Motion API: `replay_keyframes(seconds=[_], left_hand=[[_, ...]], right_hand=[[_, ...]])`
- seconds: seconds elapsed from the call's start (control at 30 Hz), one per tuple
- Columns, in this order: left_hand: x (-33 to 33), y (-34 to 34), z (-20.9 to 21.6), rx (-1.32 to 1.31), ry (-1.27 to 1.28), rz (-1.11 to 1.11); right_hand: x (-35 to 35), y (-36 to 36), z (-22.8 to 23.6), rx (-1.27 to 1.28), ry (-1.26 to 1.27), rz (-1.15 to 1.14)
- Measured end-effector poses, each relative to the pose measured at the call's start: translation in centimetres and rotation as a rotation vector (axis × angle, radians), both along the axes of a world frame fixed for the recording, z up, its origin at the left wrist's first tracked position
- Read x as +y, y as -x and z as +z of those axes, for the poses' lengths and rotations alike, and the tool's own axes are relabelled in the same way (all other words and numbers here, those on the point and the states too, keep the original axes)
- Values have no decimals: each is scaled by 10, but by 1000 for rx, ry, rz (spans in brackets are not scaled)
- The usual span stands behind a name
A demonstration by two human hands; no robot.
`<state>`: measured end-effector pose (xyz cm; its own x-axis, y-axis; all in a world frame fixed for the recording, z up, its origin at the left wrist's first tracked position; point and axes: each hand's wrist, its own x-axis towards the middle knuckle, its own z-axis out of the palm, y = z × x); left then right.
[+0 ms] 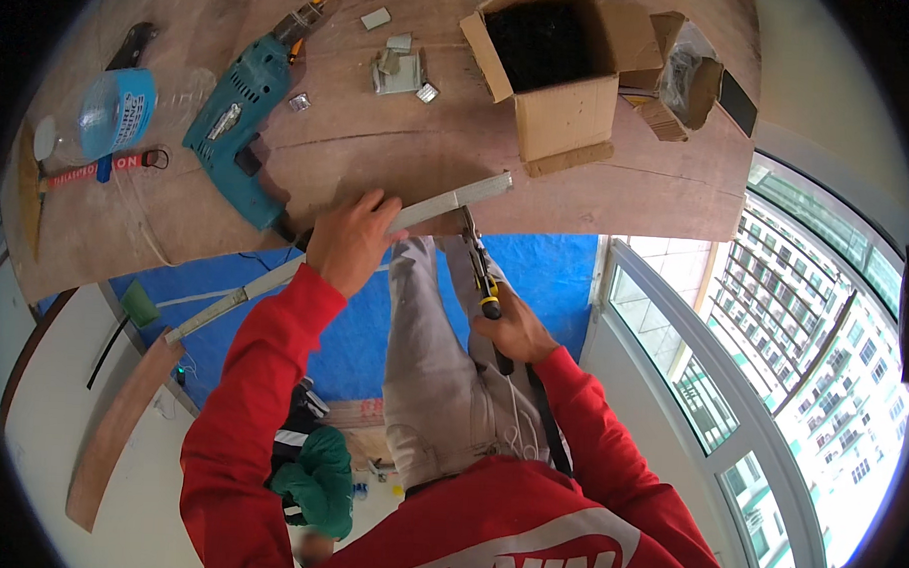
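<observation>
A long, pale grey metal strip (442,207) lies slantwise over the table's near edge, its far end on the wooden top. My left hand (351,242) is closed around its middle; the rest of it runs back to the lower left. In my right hand (518,326) is a pair of tin snips (483,270) with black and yellow handles. The jaws of the snips meet the strip's near edge, close to a cross line on it. My right fingers are partly hidden behind the handles.
On the wooden table (379,141) are a teal drill (242,116), a clear plastic bottle (130,112), small grey pieces (397,74) and an open cardboard box (565,118). A smaller box (677,76) stands beside it. Below left is a person in green (318,480). A glazed frame (687,362) borders the right.
</observation>
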<state>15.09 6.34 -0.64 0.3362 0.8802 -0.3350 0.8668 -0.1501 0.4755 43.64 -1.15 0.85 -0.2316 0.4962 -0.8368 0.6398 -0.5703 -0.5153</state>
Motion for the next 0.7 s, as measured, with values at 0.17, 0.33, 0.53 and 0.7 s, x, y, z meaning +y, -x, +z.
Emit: replay_keyframes(seconds=[0.17,0.33,0.53,0.7], left_hand=[[-2,-6,2,108,25,-11],[-11,-16,9,119,-194,175],[-119,-112,35,-537,-87,965],[-193,-232,-22,-1207,711,1639]], right_hand=[[-11,-6,-20,-43,-1,63],[-12,-9,-32,-42,-62,81],[-16,-12,-35,-14,-34,91],[-19,-13,-40,-33,-55,90]])
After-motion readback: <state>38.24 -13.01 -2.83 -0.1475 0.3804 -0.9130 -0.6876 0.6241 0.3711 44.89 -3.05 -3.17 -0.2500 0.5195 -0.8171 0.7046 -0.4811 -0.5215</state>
